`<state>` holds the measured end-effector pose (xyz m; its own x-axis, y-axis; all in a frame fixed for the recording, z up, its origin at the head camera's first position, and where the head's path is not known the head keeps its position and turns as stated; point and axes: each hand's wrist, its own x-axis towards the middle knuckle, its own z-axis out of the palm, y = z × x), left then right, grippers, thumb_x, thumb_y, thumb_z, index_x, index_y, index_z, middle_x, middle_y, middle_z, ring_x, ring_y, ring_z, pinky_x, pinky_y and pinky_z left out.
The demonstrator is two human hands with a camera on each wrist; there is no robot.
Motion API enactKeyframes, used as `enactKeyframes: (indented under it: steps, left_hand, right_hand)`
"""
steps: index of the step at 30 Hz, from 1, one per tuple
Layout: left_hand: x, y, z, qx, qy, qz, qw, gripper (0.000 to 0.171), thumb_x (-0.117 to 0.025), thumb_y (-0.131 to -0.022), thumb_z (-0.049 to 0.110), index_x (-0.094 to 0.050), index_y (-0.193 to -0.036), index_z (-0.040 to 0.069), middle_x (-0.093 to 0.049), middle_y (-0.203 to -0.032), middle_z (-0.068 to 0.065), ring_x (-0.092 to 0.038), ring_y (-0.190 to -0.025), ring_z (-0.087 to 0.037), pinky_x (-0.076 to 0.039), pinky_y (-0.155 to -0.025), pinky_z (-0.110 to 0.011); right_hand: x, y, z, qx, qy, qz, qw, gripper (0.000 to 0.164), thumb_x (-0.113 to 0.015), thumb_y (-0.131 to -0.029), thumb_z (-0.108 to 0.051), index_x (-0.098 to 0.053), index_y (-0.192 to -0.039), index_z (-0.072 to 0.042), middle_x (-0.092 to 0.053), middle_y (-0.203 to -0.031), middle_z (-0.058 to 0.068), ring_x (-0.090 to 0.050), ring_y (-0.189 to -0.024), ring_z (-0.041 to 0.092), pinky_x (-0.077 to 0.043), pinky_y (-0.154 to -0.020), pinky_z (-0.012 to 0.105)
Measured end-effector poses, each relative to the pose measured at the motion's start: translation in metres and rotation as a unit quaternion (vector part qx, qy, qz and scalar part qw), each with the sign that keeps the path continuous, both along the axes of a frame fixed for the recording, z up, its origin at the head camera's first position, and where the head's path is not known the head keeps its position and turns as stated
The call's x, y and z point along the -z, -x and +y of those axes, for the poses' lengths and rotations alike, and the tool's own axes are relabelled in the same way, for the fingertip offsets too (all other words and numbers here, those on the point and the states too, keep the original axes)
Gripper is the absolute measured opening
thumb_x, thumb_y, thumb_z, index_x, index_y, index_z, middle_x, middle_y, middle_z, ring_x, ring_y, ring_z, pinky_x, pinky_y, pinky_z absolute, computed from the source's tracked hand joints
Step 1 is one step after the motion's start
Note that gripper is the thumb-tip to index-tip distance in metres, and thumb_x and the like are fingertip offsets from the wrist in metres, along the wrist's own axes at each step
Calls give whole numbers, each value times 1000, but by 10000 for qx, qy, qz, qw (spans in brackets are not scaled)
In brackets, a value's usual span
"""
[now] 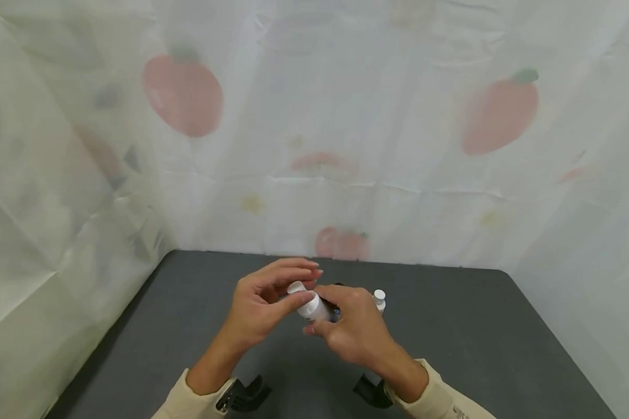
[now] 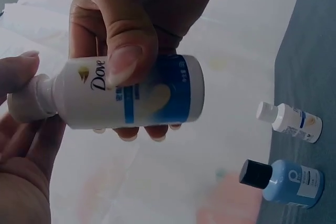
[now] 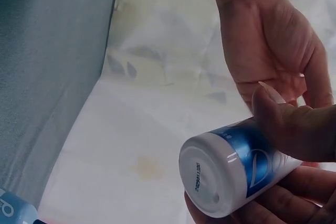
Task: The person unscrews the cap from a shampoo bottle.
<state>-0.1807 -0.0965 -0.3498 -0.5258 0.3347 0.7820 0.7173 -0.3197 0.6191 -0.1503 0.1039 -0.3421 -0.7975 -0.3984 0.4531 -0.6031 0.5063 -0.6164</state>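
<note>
Head view, from its left: white sheeting (image 1: pixel 36 145) with printed fruit hangs beside and behind the dark table (image 1: pixel 461 337); your left forearm angles up and inward out of a cream sleeve (image 1: pixel 191 398), a black wrist mount (image 1: pixel 246 394) near the cuff; your left hand (image 1: pixel 264 302) has its fingers reaching to the right, with the thumb lowest and nearest you; the left wrist view shows thumb and fingers on opposite sides of the white cap (image 2: pixel 26 100), so this hand is narrowed in a pinch; next comes the white Dove bottle (image 1: pixel 317 309), held over the table between your hands, tilted, its capped end toward your left hand; your right hand (image 1: pixel 356 323) comes from the other side, back upward, thumb along the near flank of the bottle and fingers wrapped round its far flank, a full grip; the right wrist view shows the bottle's stamped base facing that camera, with your left palm beyond; in the left wrist view a blue bottle (image 2: pixel 294 184) with a black top stands upright on the table, and to its right, near but apart, stands a smaller white bottle (image 2: pixel 299 123), partly hidden by your right hand in the head view.
</note>
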Motion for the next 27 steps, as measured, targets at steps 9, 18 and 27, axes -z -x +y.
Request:
enactKeyframes:
  steps: [9, 18, 27]
  left_hand:
    - [-2, -7, -5, 209, 193, 366, 9989, 34, -54, -97, -21, -66, -128, -15, -69, -139, -9, -68, -129, -21, -59, -102, -29]
    - [-3, -5, -5, -736, 442, -147, 9962, 26, -67, -91, -17, -73, -114, -6, -74, -116, -2, -72, -104, -12, -64, -86, -26]
    - [0, -4, -1, 370, -14, 166, 9992, 31, -63, -92, -22, -69, -121, -14, -70, -138, -8, -70, -125, -22, -62, -96, -29]
  right_hand:
    - [-3, 0, 4, -124, 284, -66, 9995, 52, -92, -77, -10, -75, -126, -12, -79, -114, 1, -75, -95, 13, -62, -79, 28]
    - [-1, -3, 3, -63, 52, 253, 9996, 44, -92, -76, -9, -76, -116, -16, -77, -106, -2, -72, -89, 9, -60, -77, 26]
    - [-3, -4, 4, 49, 129, 61, 9999, 51, -92, -76, -10, -75, -124, -13, -79, -111, -1, -75, -93, 11, -61, -77, 25]
